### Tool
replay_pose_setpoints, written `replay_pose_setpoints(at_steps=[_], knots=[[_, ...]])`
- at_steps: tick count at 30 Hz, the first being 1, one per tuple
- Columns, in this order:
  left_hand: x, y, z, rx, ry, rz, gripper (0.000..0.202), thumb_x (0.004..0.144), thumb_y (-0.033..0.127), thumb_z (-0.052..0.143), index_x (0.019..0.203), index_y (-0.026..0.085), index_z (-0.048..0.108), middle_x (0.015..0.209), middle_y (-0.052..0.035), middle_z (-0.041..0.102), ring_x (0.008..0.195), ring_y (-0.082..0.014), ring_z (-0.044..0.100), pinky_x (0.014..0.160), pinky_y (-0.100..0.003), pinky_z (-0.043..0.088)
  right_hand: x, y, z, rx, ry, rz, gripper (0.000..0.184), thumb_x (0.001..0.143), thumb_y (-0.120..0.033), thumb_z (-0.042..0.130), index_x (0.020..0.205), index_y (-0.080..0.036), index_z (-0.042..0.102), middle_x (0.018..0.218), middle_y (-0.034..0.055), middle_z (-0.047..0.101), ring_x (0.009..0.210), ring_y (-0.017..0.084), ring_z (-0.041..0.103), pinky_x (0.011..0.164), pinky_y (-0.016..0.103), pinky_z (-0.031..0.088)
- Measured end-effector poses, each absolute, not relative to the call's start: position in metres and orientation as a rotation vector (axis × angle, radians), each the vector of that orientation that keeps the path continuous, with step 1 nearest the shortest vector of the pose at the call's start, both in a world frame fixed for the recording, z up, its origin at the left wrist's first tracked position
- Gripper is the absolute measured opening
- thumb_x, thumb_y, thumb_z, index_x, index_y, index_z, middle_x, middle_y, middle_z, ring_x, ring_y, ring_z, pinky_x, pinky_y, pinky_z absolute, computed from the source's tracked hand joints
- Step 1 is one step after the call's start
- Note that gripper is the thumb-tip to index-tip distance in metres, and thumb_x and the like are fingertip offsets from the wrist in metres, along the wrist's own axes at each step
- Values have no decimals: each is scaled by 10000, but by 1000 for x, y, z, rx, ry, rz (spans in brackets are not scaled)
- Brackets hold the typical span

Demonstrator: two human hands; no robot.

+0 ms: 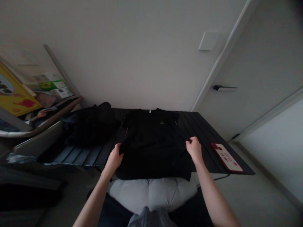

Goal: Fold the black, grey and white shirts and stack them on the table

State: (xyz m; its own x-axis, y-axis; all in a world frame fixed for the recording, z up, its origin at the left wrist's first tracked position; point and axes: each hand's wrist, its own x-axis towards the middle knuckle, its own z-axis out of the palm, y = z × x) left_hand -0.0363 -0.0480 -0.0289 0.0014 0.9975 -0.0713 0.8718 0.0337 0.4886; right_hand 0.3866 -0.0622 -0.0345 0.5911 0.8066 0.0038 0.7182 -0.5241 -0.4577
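Observation:
A black short-sleeved T-shirt (pixel 153 145) lies spread out on the dark slatted table (pixel 203 126), its collar toward the wall and its hem hanging at the front edge. At the shirt's left side, my left hand (pixel 115 156) is closed, fingers pinching the fabric edge. My right hand (pixel 194 148) grips the opposite side edge in the same way, at a similar height. The fingertips of both hands are partly hidden against the dark cloth. A small white label shows at the collar, and a small pale print on the chest.
A heap of black clothing (pixel 90 126) sits on the table's left part. On the right lies a red-and-white phone (pixel 227 157) or phone case. A grey tufted cushion (pixel 151 192) is at the front edge. Farther left stands a cluttered shelf (pixel 54 110); a door (pixel 251 72) is at right.

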Motion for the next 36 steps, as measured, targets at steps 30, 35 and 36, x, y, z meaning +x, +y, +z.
replay_pose_setpoints(at_steps=[30,35,36], knots=[[4,134,-48,1724,1972,656,391,922,356,471,1281,248,581,1303,-99,601,1257,-288,504,1024,-462,403,389,115,-76,-2294,-1877,325,553,887,-528,493,1386,-289,482,1591,96,127,1431,389,117,1090,523,232],[10,165,-59,1778,1952,726,414,918,305,464,1278,142,588,1430,-134,469,1309,-243,459,1081,-369,373,394,142,-83,-2314,-1838,326,620,898,-488,452,1424,-162,417,1538,156,269,1423,361,158,1097,543,207],[9,169,-59,1788,1961,747,425,922,289,448,1291,120,574,1443,-143,447,1320,-228,446,1094,-339,359,396,144,-82,-2318,-1786,274,635,899,-466,445,1435,-128,391,1525,174,289,1413,352,188,1093,531,223]])
